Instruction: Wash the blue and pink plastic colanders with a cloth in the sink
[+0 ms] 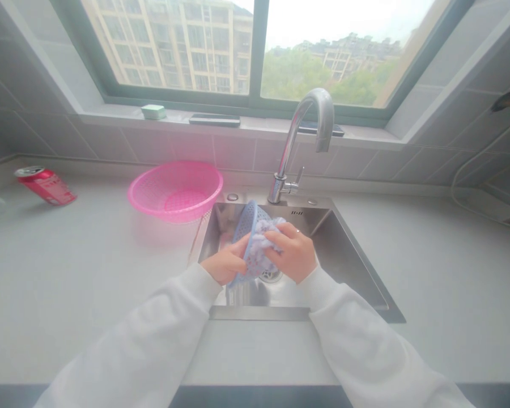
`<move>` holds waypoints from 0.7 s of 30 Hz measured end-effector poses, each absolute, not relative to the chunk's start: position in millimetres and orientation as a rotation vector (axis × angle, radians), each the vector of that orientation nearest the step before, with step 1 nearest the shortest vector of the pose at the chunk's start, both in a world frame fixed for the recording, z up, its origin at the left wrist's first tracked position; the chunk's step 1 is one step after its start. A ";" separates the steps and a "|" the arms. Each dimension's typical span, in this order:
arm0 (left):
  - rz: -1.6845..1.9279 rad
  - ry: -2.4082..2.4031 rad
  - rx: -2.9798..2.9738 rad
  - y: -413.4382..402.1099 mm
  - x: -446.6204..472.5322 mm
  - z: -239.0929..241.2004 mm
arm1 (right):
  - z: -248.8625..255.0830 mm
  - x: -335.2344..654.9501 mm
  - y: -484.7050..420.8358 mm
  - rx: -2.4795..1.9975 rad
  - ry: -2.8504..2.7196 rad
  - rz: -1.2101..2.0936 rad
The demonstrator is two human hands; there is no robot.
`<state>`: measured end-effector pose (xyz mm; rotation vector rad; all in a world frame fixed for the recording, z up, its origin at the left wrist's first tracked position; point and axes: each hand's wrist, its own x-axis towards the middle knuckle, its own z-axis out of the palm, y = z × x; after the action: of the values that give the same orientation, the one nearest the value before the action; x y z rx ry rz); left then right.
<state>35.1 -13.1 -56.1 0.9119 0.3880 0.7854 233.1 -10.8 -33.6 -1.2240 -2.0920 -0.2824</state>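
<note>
Over the stainless steel sink (344, 255) my hands meet around a blue plastic mesh basket (241, 222), which is tilted on its side. My left hand (225, 260) grips its lower edge. My right hand (291, 252) presses a crumpled pale blue-and-white cloth (259, 243) against the inside of the basket. The sink's drain (271, 275) shows just below the basket, partly hidden by it. White sleeves cover both of my arms.
A pink plastic basket (175, 190) sits on the white countertop (76, 283) at the sink's left edge, beyond it a red can (46, 185) lying on its side. A chrome faucet (300, 136) arches above the sink's back edge. A green-and-white sponge (153, 111) rests on the windowsill.
</note>
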 end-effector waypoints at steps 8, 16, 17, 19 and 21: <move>0.674 0.342 0.880 -19.3 31.6 -53.4 | -51.4 268.2 38.9 -1.520 -1.331 0.488; 0.807 0.282 0.813 -23.1 25.6 -49.6 | -65.9 276.3 55.3 -1.282 -0.703 0.950; 0.819 0.281 0.815 -23.2 25.2 -47.3 | -65.4 275.3 54.5 -1.280 -0.715 0.955; 0.839 0.264 0.814 -23.0 26.3 -43.6 | -65.1 274.1 53.4 -1.284 -0.738 0.969; 0.859 0.263 0.810 -22.0 30.0 -42.9 | -65.7 273.9 53.6 -1.288 -0.746 0.971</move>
<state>30.0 -22.0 -42.9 0.8102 0.2631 0.8587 273.9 53.6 -65.7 -1.2883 -0.7461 0.9710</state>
